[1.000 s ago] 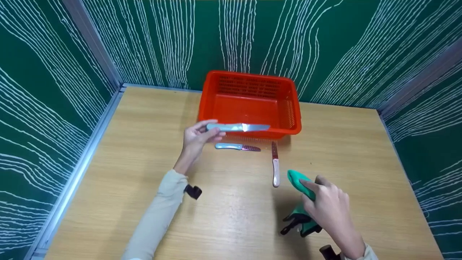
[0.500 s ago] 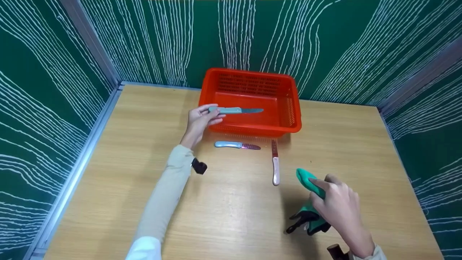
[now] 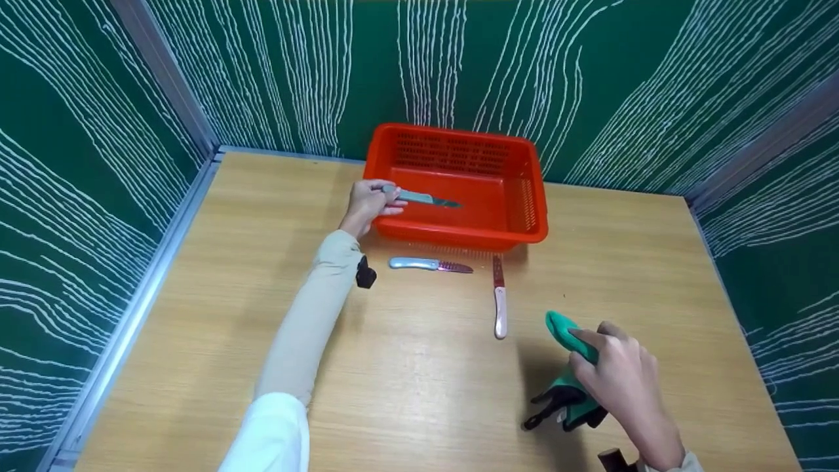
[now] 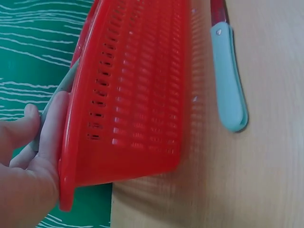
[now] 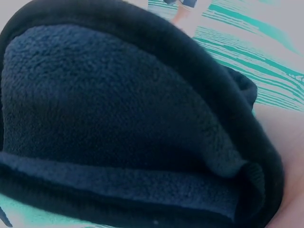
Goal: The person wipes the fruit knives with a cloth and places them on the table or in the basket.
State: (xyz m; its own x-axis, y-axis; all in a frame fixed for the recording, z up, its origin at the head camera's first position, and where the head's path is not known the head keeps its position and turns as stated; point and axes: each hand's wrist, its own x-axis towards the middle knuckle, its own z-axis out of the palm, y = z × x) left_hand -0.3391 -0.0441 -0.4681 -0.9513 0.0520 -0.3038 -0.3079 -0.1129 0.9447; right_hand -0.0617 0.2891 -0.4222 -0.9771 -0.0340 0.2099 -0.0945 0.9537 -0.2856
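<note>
My left hand (image 3: pixel 368 204) pinches the pale green handle of a knife (image 3: pixel 414 196) over the near left part of the red plastic basket (image 3: pixel 459 234). Its blade points right and slightly down inside the rim. In the left wrist view, the fingers (image 4: pixel 52 126) lie right at the basket's rim. My right hand (image 3: pixel 623 377), at the lower right, pinches a green cloth item (image 3: pixel 573 341) with black edging and a strap-like end, which hangs down. Dark fleece lining (image 5: pixel 109 104) with a black bound edge fills most of the right wrist view.
A light-blue-handled knife (image 3: pixel 414 263) lies just in front of the basket, blade to the right. Beside it, a pink-handled knife (image 3: pixel 501 313) points its reddish blade toward the basket. Green walls with white lines (image 3: pixel 432 65) enclose the wooden table (image 3: pixel 406 393).
My left hand has carried the knife forward from the basket's front rim to over its inside, tilting the blade down. My right hand has drifted slightly right with the green cloth item.
</note>
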